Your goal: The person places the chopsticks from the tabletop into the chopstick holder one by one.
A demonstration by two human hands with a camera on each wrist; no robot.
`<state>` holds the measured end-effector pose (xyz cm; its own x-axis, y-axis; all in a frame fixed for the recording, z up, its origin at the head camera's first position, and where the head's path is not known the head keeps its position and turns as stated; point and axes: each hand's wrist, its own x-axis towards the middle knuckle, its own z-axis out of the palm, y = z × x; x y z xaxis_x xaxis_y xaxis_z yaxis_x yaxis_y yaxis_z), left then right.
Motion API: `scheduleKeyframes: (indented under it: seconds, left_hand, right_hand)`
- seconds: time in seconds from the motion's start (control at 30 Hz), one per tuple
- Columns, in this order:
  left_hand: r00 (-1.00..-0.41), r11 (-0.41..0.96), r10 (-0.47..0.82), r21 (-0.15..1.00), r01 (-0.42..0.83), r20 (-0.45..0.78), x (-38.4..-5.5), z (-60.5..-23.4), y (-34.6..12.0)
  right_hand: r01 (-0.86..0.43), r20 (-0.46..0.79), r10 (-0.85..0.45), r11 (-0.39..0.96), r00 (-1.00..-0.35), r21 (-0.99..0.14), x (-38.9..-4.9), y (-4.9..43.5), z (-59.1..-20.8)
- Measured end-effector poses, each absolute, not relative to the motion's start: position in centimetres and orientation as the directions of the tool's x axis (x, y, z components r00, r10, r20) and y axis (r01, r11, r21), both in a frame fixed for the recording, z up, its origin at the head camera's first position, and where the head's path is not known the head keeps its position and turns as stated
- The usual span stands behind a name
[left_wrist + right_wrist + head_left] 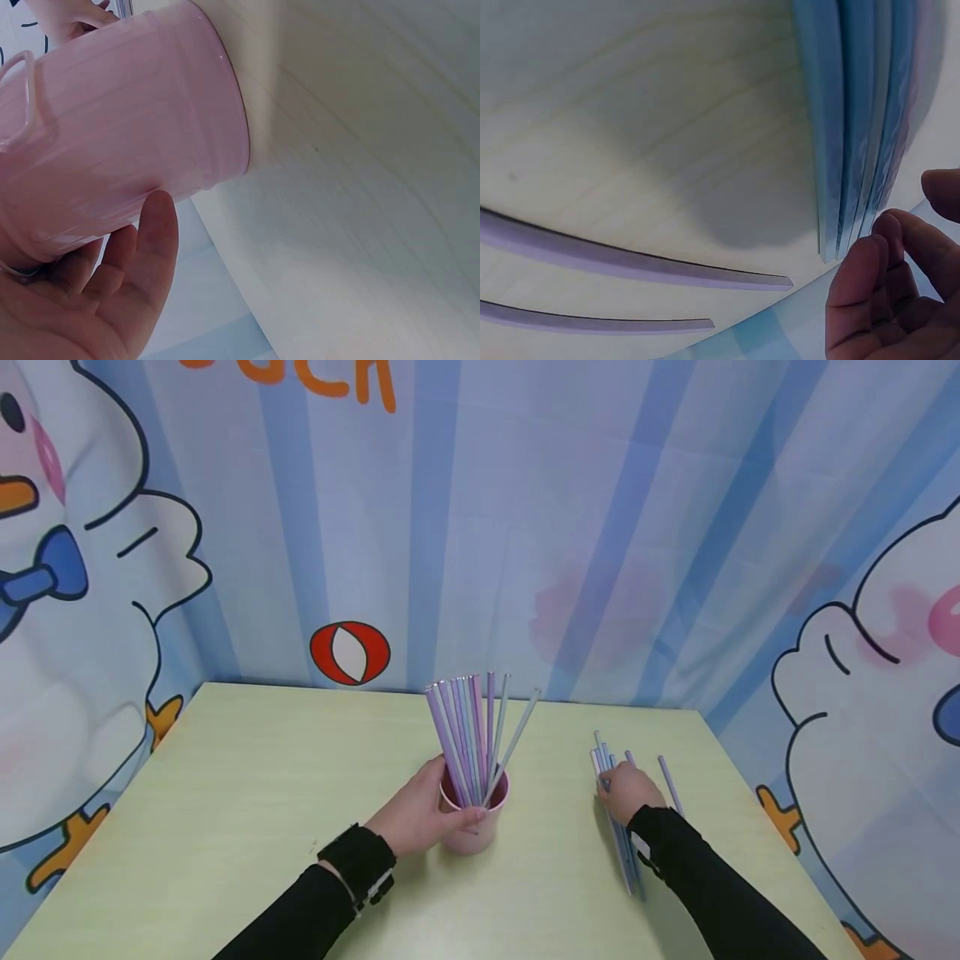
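A pink cup (480,837) stands upright on the table, with several purple, pink and pale blue straws (468,735) in it. My left hand (420,810) holds this cup from its left side, the thumb across the front near the rim. In the left wrist view, fingers (154,262) lie along the cup wall (127,112), near a small loop handle (28,97). On the right, my right hand (630,789) is over a bundle of mostly blue straws (621,852). The right wrist view shows its bent fingers by the ends of these straws (855,135), the thumb apart.
Two purple straws (630,247) lie beside the bundle, one of them at the far right (670,783). The pale table (262,760) ends at a blue striped cloth backdrop (480,527) with cartoon figures.
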<state>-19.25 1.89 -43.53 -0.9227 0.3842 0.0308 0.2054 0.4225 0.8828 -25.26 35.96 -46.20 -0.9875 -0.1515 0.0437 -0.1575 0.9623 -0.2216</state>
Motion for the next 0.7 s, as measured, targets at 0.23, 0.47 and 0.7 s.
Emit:
scheduleKeyframes:
  seconds: [0.23,0.47,0.7]
  left_hand:
    - [-0.923,0.430,0.383,0.879,0.207,0.030,-19.2,-43.5,1.9]
    - [-0.925,0.433,0.379,0.878,0.203,0.026,-19.2,-43.4,1.9]
    - [-0.922,0.423,0.386,0.882,0.207,0.031,-19.2,-43.5,1.9]
  right_hand:
    - [-0.151,0.050,-0.144,0.968,-0.988,-0.200,-25.1,35.7,-46.2]
    - [-0.169,0.061,-0.159,0.955,-0.985,-0.243,-25.2,35.3,-46.4]
    - [-0.161,0.056,-0.152,0.956,-0.987,-0.246,-25.0,33.9,-46.3]
